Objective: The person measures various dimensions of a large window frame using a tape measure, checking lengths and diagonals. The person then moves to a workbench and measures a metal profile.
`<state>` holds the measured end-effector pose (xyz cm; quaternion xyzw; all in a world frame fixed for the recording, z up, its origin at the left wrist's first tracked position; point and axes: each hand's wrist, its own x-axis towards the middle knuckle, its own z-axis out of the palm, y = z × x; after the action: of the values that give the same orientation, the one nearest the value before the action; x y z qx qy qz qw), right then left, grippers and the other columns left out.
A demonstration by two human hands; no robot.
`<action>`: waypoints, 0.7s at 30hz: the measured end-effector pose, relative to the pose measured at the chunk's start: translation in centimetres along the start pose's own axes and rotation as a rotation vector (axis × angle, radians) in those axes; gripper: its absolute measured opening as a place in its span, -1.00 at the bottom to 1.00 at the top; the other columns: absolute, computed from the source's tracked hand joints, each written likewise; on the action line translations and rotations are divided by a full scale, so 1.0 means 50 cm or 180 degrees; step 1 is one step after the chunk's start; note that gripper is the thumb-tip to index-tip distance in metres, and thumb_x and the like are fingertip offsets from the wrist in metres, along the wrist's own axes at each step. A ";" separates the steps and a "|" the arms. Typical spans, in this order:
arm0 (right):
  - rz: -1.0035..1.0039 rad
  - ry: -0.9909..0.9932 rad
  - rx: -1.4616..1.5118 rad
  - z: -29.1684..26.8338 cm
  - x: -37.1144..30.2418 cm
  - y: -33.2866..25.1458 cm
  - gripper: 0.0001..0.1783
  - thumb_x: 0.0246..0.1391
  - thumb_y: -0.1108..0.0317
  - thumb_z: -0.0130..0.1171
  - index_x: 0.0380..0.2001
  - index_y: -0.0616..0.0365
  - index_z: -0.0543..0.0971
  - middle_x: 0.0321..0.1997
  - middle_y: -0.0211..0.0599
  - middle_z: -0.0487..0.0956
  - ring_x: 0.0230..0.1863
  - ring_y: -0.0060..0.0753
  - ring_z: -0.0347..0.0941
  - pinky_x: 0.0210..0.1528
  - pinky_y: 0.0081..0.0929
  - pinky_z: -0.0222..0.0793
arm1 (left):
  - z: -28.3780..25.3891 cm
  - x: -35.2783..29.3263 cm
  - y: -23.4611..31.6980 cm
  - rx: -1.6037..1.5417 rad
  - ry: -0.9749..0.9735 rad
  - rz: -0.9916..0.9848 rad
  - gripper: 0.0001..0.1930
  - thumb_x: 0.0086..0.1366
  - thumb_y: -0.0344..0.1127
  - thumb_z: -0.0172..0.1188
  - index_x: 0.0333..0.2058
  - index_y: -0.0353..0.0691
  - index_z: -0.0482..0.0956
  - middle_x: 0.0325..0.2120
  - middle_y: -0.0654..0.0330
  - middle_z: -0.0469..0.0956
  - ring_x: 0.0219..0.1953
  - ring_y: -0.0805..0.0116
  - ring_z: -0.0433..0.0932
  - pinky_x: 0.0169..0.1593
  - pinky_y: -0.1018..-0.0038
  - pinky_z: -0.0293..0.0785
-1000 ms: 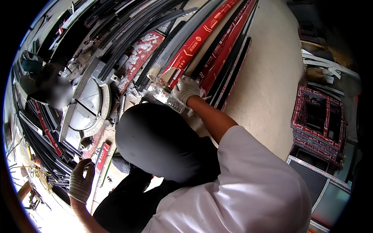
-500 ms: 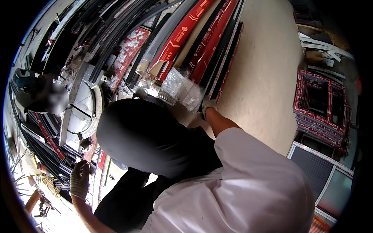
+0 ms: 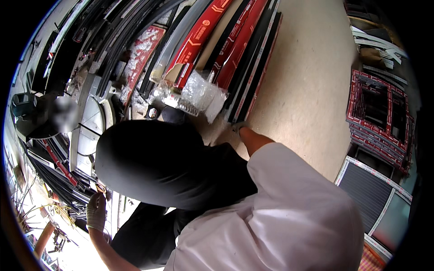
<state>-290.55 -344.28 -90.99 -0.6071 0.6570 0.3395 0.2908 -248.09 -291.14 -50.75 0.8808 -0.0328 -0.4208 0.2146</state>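
My right hand (image 3: 239, 127), in a pale glove, is at the near end of the bundled long profiles. Its fingers close around the end of a dark profile (image 3: 246, 90) with a pale printed strip; they are partly hidden. Beside it lie profiles wrapped in red film (image 3: 237, 56), with crumpled clear plastic wrap (image 3: 205, 95) around their near ends. At the lower left, my left hand (image 3: 96, 212) wears a striped knit glove. Its fingers are half bent and nothing shows in them. Close to it lie dark profiles (image 3: 72, 194).
A mitre saw (image 3: 88, 124) stands left of my dark-clothed knee (image 3: 167, 162). A tape measure (image 3: 152, 112) lies beyond the knee. Dark profiles (image 3: 117, 54) fill the far left. Red-taped frames (image 3: 379, 113) are stacked at right, with a panel (image 3: 366, 192) nearer me.
My view has shifted slightly, and the profile bundle now sits a little lower and further left. The tape measure has come into sight. My right hand stays at the profile end.
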 end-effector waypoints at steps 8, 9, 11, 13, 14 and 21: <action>-0.0160 0.0025 -0.0462 -0.031 -0.032 0.001 -0.52 0.22 0.03 0.23 0.06 0.11 0.69 -0.03 -0.19 0.75 -0.02 -0.34 0.71 -0.03 -0.30 0.59 | 0.004 0.033 -0.039 -0.0051 0.0002 0.0145 -0.72 0.55 -0.19 0.19 0.02 -0.29 0.62 -0.17 0.19 0.66 -0.15 0.44 0.53 -0.03 0.41 0.48; -0.0167 0.0020 -0.0504 -0.032 -0.038 0.003 -0.52 0.23 0.02 0.22 0.06 0.10 0.69 -0.01 -0.19 0.76 -0.01 -0.35 0.71 -0.03 -0.30 0.59 | 0.005 0.030 -0.030 -0.0034 -0.0007 0.0126 -0.72 0.55 -0.19 0.20 0.02 -0.29 0.61 -0.17 0.18 0.66 -0.14 0.44 0.54 -0.02 0.41 0.48; -0.0174 0.0026 -0.0557 -0.034 -0.047 0.000 -0.51 0.24 0.00 0.20 0.07 0.09 0.70 0.01 -0.20 0.76 0.01 -0.35 0.71 -0.01 -0.30 0.58 | 0.005 0.030 -0.025 -0.0061 -0.0011 0.0118 -0.73 0.55 -0.20 0.21 0.03 -0.28 0.61 -0.16 0.18 0.67 -0.13 0.43 0.54 -0.01 0.40 0.48; -0.0197 0.0052 -0.0607 -0.036 -0.051 -0.008 -0.51 0.24 -0.01 0.18 0.07 0.07 0.70 0.03 -0.20 0.76 0.03 -0.36 0.71 0.00 -0.31 0.58 | 0.008 0.030 -0.031 -0.0157 0.0002 0.0131 -0.74 0.54 -0.22 0.21 0.03 -0.28 0.61 -0.15 0.17 0.67 -0.11 0.42 0.55 0.00 0.40 0.48; -0.0188 0.0056 -0.0603 -0.035 -0.055 -0.011 -0.50 0.25 -0.02 0.17 0.07 0.07 0.71 0.04 -0.21 0.76 0.04 -0.36 0.71 0.00 -0.31 0.58 | 0.009 0.029 -0.039 -0.0182 0.0018 0.0129 -0.74 0.55 -0.22 0.21 0.04 -0.27 0.61 -0.15 0.17 0.67 -0.11 0.43 0.54 0.01 0.40 0.48; -0.0127 0.0202 -0.0337 -0.008 -0.028 0.002 -0.53 0.22 0.12 0.25 0.14 0.05 0.64 -0.01 -0.15 0.76 -0.05 -0.32 0.72 -0.11 -0.32 0.59 | 0.015 0.018 -0.057 -0.0261 0.0200 0.0188 -0.73 0.55 -0.20 0.20 0.04 -0.27 0.63 -0.22 0.24 0.62 -0.19 0.49 0.49 -0.07 0.44 0.45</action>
<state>-290.48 -343.75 -89.63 -0.6450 0.6348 0.3485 0.2440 -248.43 -289.05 -52.95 0.8827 -0.0347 -0.3874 0.2637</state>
